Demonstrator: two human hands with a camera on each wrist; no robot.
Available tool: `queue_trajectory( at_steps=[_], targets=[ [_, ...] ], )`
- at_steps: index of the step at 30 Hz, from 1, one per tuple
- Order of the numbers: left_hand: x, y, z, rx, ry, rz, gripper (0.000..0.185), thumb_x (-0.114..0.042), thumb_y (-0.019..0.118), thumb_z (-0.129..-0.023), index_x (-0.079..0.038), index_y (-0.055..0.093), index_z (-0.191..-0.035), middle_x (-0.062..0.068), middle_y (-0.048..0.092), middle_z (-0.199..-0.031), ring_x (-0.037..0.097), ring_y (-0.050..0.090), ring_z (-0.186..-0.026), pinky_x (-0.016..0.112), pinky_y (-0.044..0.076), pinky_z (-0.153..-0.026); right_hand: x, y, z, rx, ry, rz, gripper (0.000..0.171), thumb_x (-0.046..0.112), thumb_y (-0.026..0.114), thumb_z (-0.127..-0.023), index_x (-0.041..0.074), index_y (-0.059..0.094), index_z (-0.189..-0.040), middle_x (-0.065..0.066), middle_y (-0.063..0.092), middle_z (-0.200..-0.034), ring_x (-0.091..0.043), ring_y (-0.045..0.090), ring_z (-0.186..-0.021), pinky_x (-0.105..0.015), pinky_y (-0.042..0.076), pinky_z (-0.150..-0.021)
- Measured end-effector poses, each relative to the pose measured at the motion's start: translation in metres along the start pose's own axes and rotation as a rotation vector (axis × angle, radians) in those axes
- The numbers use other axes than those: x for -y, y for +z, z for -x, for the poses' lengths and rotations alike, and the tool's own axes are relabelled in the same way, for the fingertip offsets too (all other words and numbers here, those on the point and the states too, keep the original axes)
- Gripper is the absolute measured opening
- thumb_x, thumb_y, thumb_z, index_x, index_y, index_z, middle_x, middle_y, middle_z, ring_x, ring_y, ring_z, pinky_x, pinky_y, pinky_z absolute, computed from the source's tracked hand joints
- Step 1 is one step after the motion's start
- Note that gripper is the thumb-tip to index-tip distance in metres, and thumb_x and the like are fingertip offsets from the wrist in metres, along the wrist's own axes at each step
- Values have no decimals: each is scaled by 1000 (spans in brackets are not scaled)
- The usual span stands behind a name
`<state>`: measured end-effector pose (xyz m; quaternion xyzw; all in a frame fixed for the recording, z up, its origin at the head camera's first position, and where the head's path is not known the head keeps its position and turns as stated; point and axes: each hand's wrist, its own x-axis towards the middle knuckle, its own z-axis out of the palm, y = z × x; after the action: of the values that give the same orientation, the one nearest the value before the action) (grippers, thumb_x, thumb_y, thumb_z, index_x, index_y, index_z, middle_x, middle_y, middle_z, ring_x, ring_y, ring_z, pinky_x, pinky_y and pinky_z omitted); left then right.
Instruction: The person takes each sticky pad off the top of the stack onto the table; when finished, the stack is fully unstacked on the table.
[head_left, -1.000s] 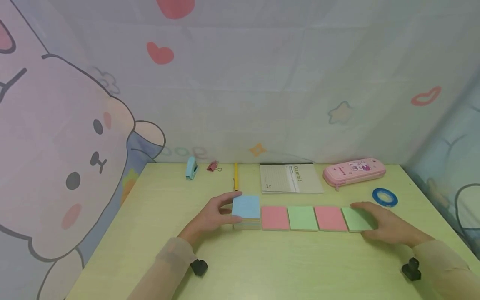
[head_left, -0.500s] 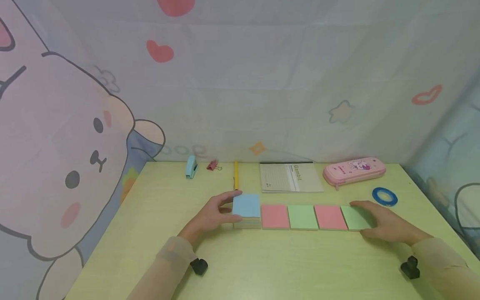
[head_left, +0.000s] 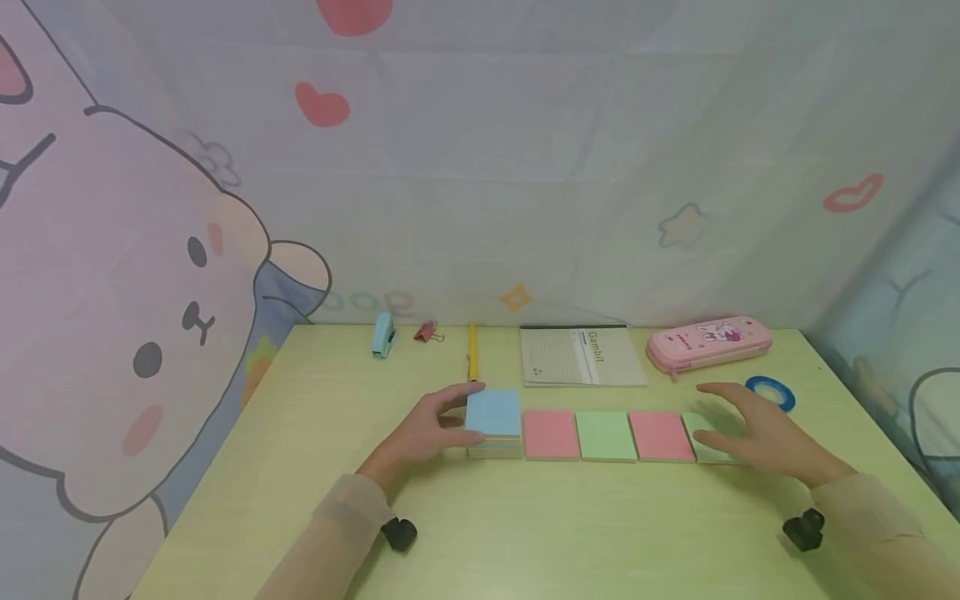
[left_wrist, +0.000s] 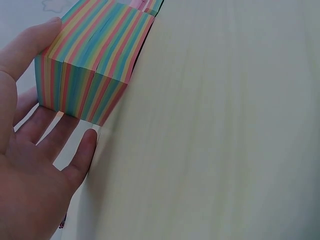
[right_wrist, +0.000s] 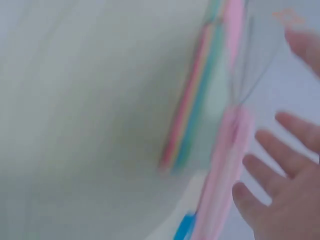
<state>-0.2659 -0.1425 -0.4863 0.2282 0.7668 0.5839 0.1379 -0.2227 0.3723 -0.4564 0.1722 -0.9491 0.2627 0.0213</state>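
**Four notes laid out, pad block held at left**

Held the striped sticky-note block (head_left: 492, 423) at the row's left end with the left hand (head_left: 420, 433), thumb and fingers curled lightly against its sides. Already laid rightward, edge to edge: pink note (head_left: 550, 435), green note (head_left: 605, 436), pink (head_left: 660, 436), green (head_left: 703, 442). Hovered the right hand (head_left: 757, 433) spread and empty over that last note. Judged well underway, thick block remaining. Showed rainbow layering (left_wrist: 92, 65) only from the left wrist; blurred at the right wrist.

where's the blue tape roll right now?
Head view: the blue tape roll lies on the table's far right, just past the right hand's fingertips and below the pink pencil case.
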Motion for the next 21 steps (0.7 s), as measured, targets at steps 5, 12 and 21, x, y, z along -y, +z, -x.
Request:
queue_trajectory(
  at_steps=[5, 12, 21],
  targets=[
    [1, 0, 0, 1, -2, 3, 76, -14, 83, -92, -10, 47, -158, 8, 47, -160, 36, 50, -142, 52, 48, -115, 38, 10, -19, -77, -9, -49, 77, 41, 77, -96, 1, 46, -154, -26, 48, -154, -51, 43, -142, -74, 38, -109],
    [2, 1, 1, 19, -19, 39, 77, -16, 83, -93, -11, 45, -160, 9, 46, -161, 37, 60, -132, 49, 52, -110, 95, 44, -43, -64, -125, -124, 70, 36, 79, -96, 5, 50, -152, -20, 51, -154, -44, 49, -139, -67, 44, -109],
    [1, 1, 1, 19, -10, 32, 77, -17, 82, -94, -12, 44, -161, 11, 48, -159, 37, 63, -128, 48, 53, -108, 147, 92, -68, 12, -267, -197, 74, 36, 79, -95, 3, 48, -154, -14, 54, -154, -36, 49, -144, -58, 43, -115]
  ],
)
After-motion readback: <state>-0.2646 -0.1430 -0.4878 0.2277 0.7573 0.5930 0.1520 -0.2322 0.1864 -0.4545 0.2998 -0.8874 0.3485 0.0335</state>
